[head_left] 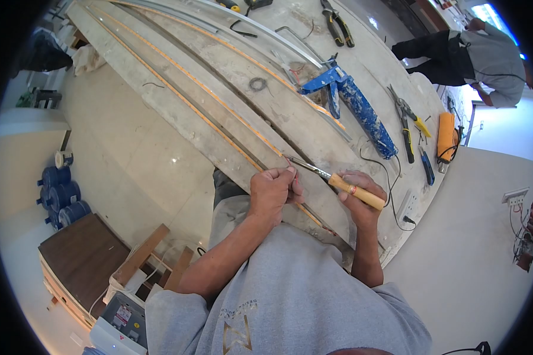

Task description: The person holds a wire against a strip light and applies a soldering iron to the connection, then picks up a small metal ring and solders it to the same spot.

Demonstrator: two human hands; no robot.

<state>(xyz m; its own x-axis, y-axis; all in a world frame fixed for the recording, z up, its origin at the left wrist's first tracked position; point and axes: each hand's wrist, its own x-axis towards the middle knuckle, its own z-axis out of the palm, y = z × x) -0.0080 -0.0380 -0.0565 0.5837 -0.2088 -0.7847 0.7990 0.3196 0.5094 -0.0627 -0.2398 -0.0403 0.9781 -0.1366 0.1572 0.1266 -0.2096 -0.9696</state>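
Observation:
My right hand [363, 194] is wrapped round the wooden handle of a soldering iron [356, 191]. The iron's metal tip points left, at the end of an orange LED strip [219, 102] on the workbench [314, 171]. Just below that tip, my left hand [273, 190] pinches a thin red wire [296, 173] that runs to the strip's end. Whether tip and wire touch is too small to tell. A second LED strip [189, 106] passes beneath my left hand and ends in red wires near the bench's front edge.
Beyond my hands lie a blue caulking gun [364, 109], pliers [337, 25], snips [407, 121], a cutter [427, 165], an orange tool [446, 139] and a power strip [409, 205] with a cable. Another person [485, 59] stands at the upper right. Blue water bottles [64, 195] sit at left.

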